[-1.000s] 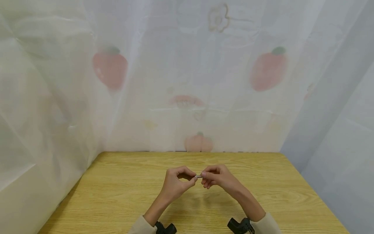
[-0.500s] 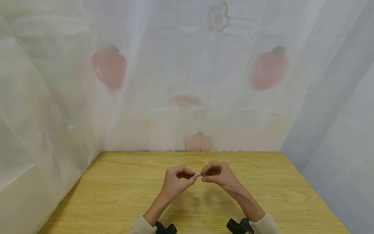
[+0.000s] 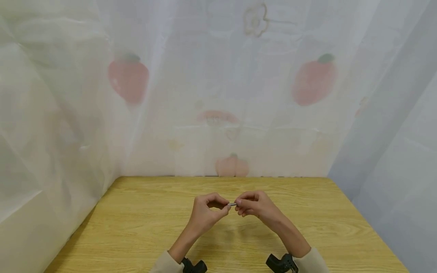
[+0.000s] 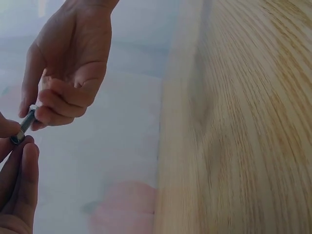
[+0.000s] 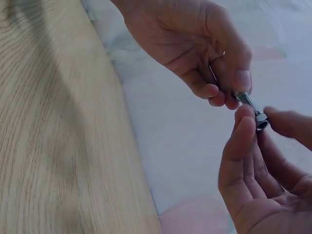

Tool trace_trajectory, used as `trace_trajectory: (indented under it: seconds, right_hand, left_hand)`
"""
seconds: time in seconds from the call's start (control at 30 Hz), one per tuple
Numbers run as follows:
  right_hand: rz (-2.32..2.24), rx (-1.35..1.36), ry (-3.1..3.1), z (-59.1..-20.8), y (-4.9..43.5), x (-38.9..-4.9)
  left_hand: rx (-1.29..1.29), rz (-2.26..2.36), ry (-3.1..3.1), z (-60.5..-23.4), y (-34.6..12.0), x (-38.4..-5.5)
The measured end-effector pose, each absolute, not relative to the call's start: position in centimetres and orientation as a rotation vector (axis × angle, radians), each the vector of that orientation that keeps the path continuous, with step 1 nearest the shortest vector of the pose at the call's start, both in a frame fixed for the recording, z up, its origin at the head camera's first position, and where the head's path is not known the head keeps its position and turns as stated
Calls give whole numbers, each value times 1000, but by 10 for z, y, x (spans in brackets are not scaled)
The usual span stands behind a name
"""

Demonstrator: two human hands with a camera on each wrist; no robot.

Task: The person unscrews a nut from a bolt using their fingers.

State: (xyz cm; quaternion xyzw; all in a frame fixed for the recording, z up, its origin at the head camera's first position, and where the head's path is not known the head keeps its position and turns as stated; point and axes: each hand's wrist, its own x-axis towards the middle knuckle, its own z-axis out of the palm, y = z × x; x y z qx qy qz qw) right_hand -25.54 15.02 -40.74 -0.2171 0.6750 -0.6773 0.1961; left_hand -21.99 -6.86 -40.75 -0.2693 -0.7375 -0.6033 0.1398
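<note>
Between my two hands, above the table, is a small metal bolt (image 5: 249, 101) with a threaded shank. My left hand (image 3: 203, 215) pinches one end of it between thumb and index finger, covering part of that end. On the other end sits a hex nut (image 5: 262, 120), its dark hole facing outward in the right wrist view. My right hand (image 3: 257, 206) has its thumb and fingertips at the nut's sides, with the other fingers loosely bent. In the left wrist view the bolt (image 4: 27, 122) runs slantwise from the left fingertips to the right ones.
Beneath the hands lies a wood-grain table (image 3: 143, 227). A pale curtain (image 3: 266, 144) printed with strawberries hangs behind the table's far edge, and sheeting closes both sides. Each wrist carries a black camera (image 3: 280, 263).
The right fingers shifted around the nut end, straightening together half a second ago and now bent again with the thumb forward. The left hand kept nearly the same place and grip.
</note>
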Motion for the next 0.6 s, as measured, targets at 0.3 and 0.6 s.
trace_trajectory:
  seconds: [0.3,0.6]
  right_hand:
    - [-1947,-691,2028,-409,155,-257]
    - [-1927,-610,2064,-411,157,-258]
  left_hand:
    - [-736,-1781,-2143,-408,-72,-224]
    - [-635,-1825,-2213,-436,-74,-242]
